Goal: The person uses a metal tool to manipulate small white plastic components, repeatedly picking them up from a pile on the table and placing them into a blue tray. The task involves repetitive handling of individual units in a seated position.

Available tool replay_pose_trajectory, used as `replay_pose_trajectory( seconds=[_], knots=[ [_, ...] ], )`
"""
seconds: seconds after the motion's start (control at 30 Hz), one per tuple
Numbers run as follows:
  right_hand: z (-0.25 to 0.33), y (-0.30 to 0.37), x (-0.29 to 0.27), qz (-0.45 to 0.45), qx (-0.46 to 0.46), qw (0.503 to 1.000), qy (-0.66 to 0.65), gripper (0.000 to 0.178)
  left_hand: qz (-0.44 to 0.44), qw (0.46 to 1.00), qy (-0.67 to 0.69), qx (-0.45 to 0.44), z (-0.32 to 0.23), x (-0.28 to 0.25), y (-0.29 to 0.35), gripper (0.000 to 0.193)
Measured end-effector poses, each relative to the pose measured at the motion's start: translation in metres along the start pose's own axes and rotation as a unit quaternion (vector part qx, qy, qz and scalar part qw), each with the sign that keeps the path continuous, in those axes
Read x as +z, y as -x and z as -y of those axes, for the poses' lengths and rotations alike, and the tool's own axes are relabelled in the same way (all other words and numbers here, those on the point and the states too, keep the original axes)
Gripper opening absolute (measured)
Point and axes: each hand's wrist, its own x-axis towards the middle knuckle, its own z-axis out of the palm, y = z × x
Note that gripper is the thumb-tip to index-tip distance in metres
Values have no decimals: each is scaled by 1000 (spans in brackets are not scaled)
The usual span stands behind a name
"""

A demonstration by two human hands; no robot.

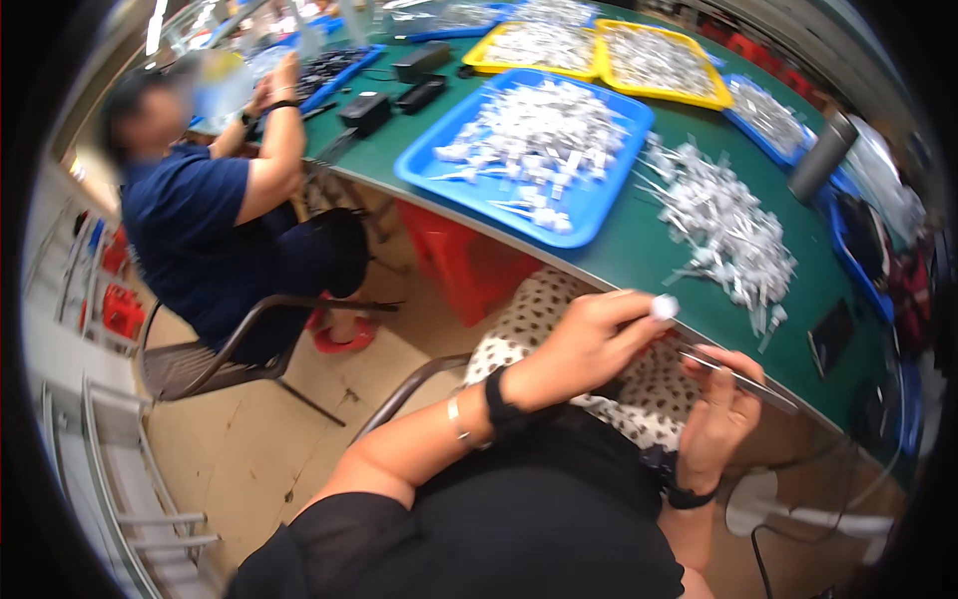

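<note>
Near the table's front edge, my left hand (589,344) pinches a small white piece (665,306) between thumb and fingertips. Its exact kind is too blurred to make out. To the right and slightly lower, my right hand (717,414) is closed around a slim metal hand tool (743,378), whose narrow end points toward my left hand. The tool and the white piece are apart. Just beyond both hands, a loose heap of small white plastic parts with thin tails (733,230) lies on the green table (624,262).
A blue tray (419,165) of similar white parts stands left of the heap. Yellow trays (723,92) and more blue trays sit farther back. A grey cylinder (823,158) and dark phone-like slab (830,337) are at right. A co-worker (210,215) sits at left.
</note>
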Motion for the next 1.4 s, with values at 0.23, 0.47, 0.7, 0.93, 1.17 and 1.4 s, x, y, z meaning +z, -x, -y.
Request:
replay_pose_trajectory(
  seconds=[0.23, 0.47, 0.7, 0.93, 1.17, 1.4],
  knots=[
    [0, 12, 9, 49, 53, 997, -18, 17, 38, 983, 98, -151, 15, -3, 50, 15],
    [-3, 17, 14, 70, 54, 996, 17, 15, 19, 985, 74, -157, 25, 1, 58, 12],
    [-10, 21, 16, 78, 26, 993, 83, 12, -5, 995, 17, -101, 28, 10, 62, 13],
    [-13, 22, 18, 66, 8, 990, 123, 9, -33, 998, -20, -51, 29, 11, 62, 14],
    [-14, 23, 18, 73, 1, 987, 144, 7, -32, 997, -59, -32, 27, 11, 62, 11],
    [-13, 21, 20, 82, -2, 985, 154, 6, -32, 996, -74, -29, 30, 10, 64, 11]
  ],
)
